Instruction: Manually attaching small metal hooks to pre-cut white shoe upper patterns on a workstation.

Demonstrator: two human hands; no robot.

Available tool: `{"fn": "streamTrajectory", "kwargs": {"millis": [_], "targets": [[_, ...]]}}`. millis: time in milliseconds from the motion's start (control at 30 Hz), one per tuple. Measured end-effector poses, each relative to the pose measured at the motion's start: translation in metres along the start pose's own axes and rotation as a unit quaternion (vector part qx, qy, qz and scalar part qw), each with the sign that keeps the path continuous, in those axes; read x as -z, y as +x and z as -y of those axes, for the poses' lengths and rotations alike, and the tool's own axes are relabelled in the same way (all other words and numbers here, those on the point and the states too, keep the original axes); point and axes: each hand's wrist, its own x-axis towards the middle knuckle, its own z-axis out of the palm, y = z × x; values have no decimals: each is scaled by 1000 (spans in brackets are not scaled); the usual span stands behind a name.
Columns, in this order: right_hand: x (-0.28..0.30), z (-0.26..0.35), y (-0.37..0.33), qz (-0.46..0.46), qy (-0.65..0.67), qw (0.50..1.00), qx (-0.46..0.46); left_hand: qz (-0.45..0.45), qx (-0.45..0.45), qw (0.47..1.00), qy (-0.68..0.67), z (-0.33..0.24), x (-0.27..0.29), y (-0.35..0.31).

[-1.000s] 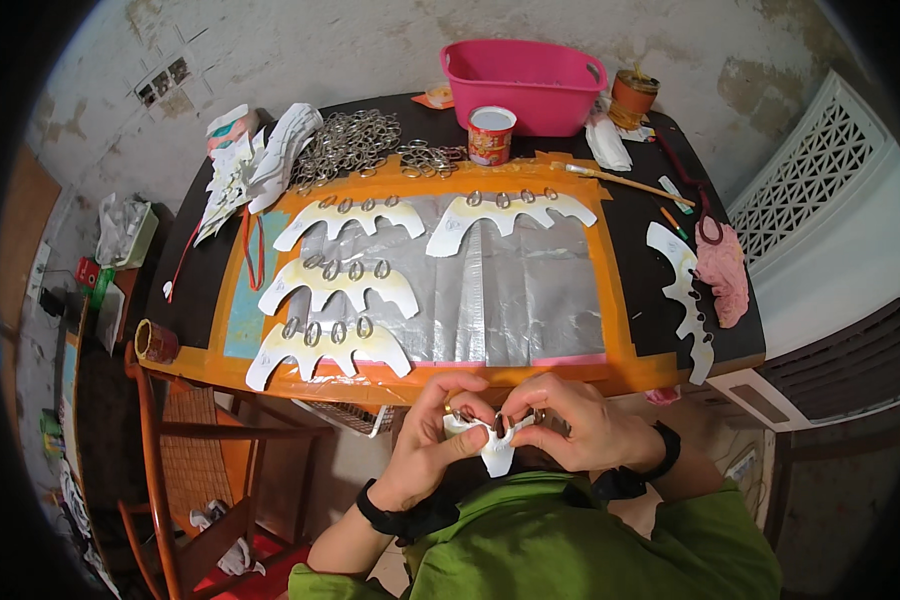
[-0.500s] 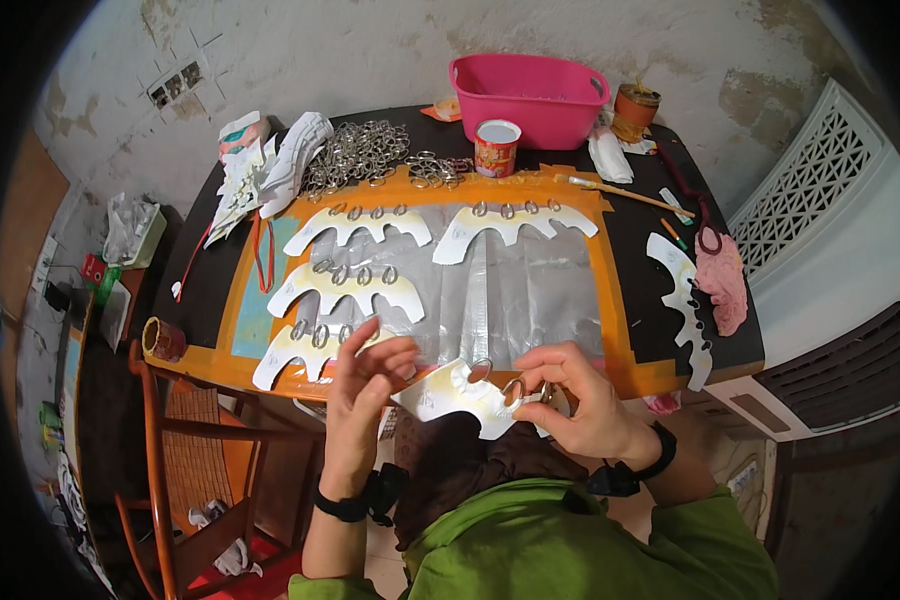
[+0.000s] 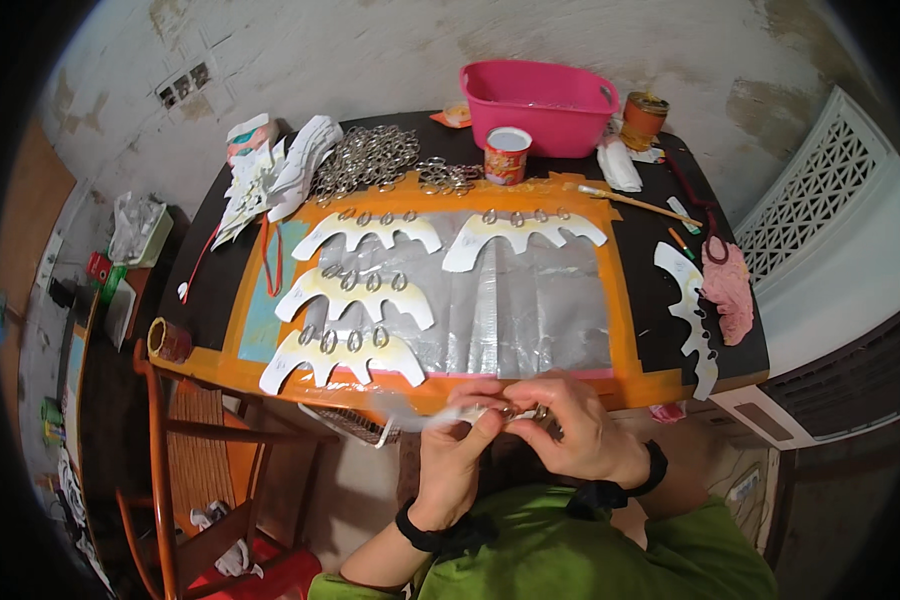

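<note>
A white, curved piece with scalloped tabs (image 3: 407,413), blurred by motion, is in my hands just past the table's near edge. My left hand (image 3: 450,462) pinches it between thumb and fingers. My right hand (image 3: 585,435) is closed on its right end, around small metal rings (image 3: 540,411); the fingers hide most of that part. Similar white pieces, each with a row of metal rings along its upper edge, lie on the plastic sheet (image 3: 530,315): one at the lower left (image 3: 342,362), two above it, and one at the upper right (image 3: 525,238).
A heap of metal rings (image 3: 367,160) lies at the back, beside a red can (image 3: 507,157) and a pink tub (image 3: 545,105). White cut-outs (image 3: 253,190) are stacked at left. A brush (image 3: 640,207), a pink cloth (image 3: 730,295) and another scalloped piece (image 3: 692,315) occupy the right side. A wooden chair (image 3: 160,460) stands lower left.
My left hand was open and raised beside the piece; it has moved right and closed on it. The piece has tilted and swung, and both hands are now together.
</note>
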Motion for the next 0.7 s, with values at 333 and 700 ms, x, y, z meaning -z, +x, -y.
{"fn": "streamTrajectory", "kwargs": {"millis": [333,700], "targets": [[13,-7,-6,-4,-80,988,131,66,94,979,-166,-3,-13,-1],[71,-31,26,58,-64,990,-113,100,127,987,-4,-8,-36,44]]}}
